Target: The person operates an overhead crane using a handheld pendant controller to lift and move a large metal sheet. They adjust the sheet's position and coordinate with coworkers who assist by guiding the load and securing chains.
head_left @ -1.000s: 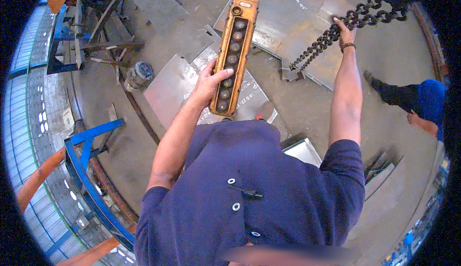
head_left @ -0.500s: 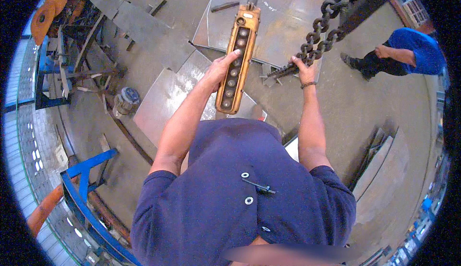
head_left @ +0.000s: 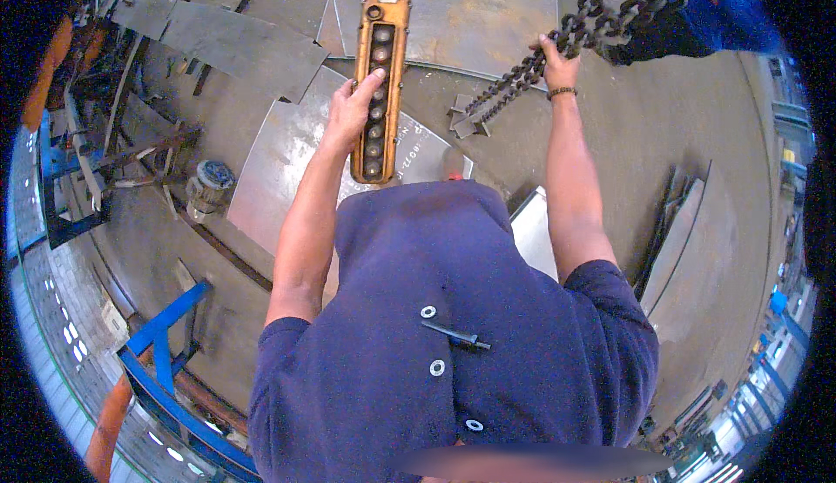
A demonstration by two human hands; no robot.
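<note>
My left hand (head_left: 350, 110) is wrapped round a yellow crane pendant control (head_left: 392, 91), its thumb lying on one of the dark buttons in the long row. The pendant hangs upright from a cable at its top. Out to the right, my right hand (head_left: 558, 67) grips a heavy dark chain (head_left: 592, 23) with several strands. The fingers are partly hidden behind the links. Below that hand the chain slants down to the left, its end near a small metal bracket-like piece (head_left: 468, 119) by the floor.
Large steel plates (head_left: 488, 13) lie ahead, with another plate (head_left: 279, 152) beneath the pendant. A person in blue (head_left: 727, 17) stands at the far right, partly behind the chain. Left are scrap metal strips, a motor-like cylinder (head_left: 211, 185) and a blue frame (head_left: 165, 322). Curved plates (head_left: 684, 230) lean at right.
The pendant and my left hand have shifted left in the view. My right hand and the chain have moved up. The person in blue now appears higher and nearer the chain.
</note>
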